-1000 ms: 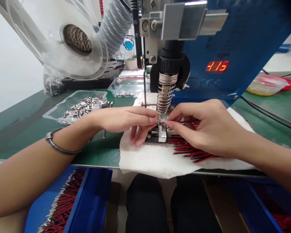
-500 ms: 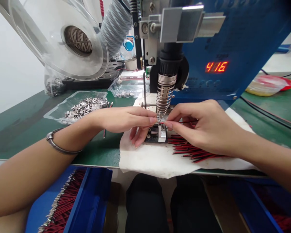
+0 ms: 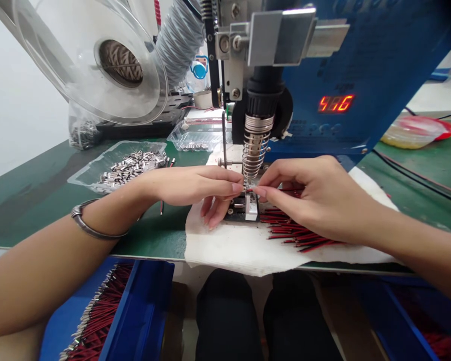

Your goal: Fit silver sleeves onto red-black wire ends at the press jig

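Note:
Under the soldering machine's spring-wrapped iron (image 3: 256, 150), my two hands meet from either side at a small metal jig (image 3: 251, 206). My right hand (image 3: 308, 193) pinches a thin red and black wire (image 3: 291, 191) between thumb and forefinger, its front end at the jig. My left hand (image 3: 195, 188) is closed, thumb and forefinger pressed together at the jig's left side; what they grip is too small and covered to make out. Beneath my right hand a bundle of red and black wires (image 3: 285, 230) lies on a white cloth (image 3: 244, 253).
A clear tray (image 3: 78, 173) of small metal connectors (image 3: 131, 165) sits left, with another clear tray (image 3: 176, 133) behind. A fume hood (image 3: 75, 95) hangs above. The blue machine body (image 3: 323, 60) stands right. Below the table edge is a blue bin (image 3: 135, 306) of wired connectors (image 3: 97, 311).

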A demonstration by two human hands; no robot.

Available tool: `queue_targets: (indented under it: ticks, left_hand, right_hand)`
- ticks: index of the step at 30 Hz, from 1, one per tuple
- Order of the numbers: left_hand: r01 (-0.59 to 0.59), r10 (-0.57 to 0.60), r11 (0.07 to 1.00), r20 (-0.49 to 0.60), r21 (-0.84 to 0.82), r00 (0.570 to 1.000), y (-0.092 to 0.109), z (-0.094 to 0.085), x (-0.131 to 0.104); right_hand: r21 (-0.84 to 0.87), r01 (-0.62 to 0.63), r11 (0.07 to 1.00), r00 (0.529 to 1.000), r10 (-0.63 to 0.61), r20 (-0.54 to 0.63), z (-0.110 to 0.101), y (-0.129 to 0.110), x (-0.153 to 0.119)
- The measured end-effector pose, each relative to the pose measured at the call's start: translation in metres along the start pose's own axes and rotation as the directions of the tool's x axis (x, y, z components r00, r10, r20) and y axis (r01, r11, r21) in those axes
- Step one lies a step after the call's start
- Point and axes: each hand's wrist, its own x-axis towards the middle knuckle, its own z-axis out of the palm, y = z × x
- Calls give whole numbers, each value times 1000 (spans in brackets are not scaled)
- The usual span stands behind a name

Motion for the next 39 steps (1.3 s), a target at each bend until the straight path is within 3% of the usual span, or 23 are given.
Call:
queue_targets:
  ticks: [16,39]
  left_hand:
    - [-18,18,1000,18,-18,1000,-1,-1,-1]
    - [-11,12,999,8,-32,1000,0,0,-3]
  right_hand:
    - [175,-160,971,987,152,59,0,-2,5]
    - [112,-136,984,991,133,32,-1,-4,4]
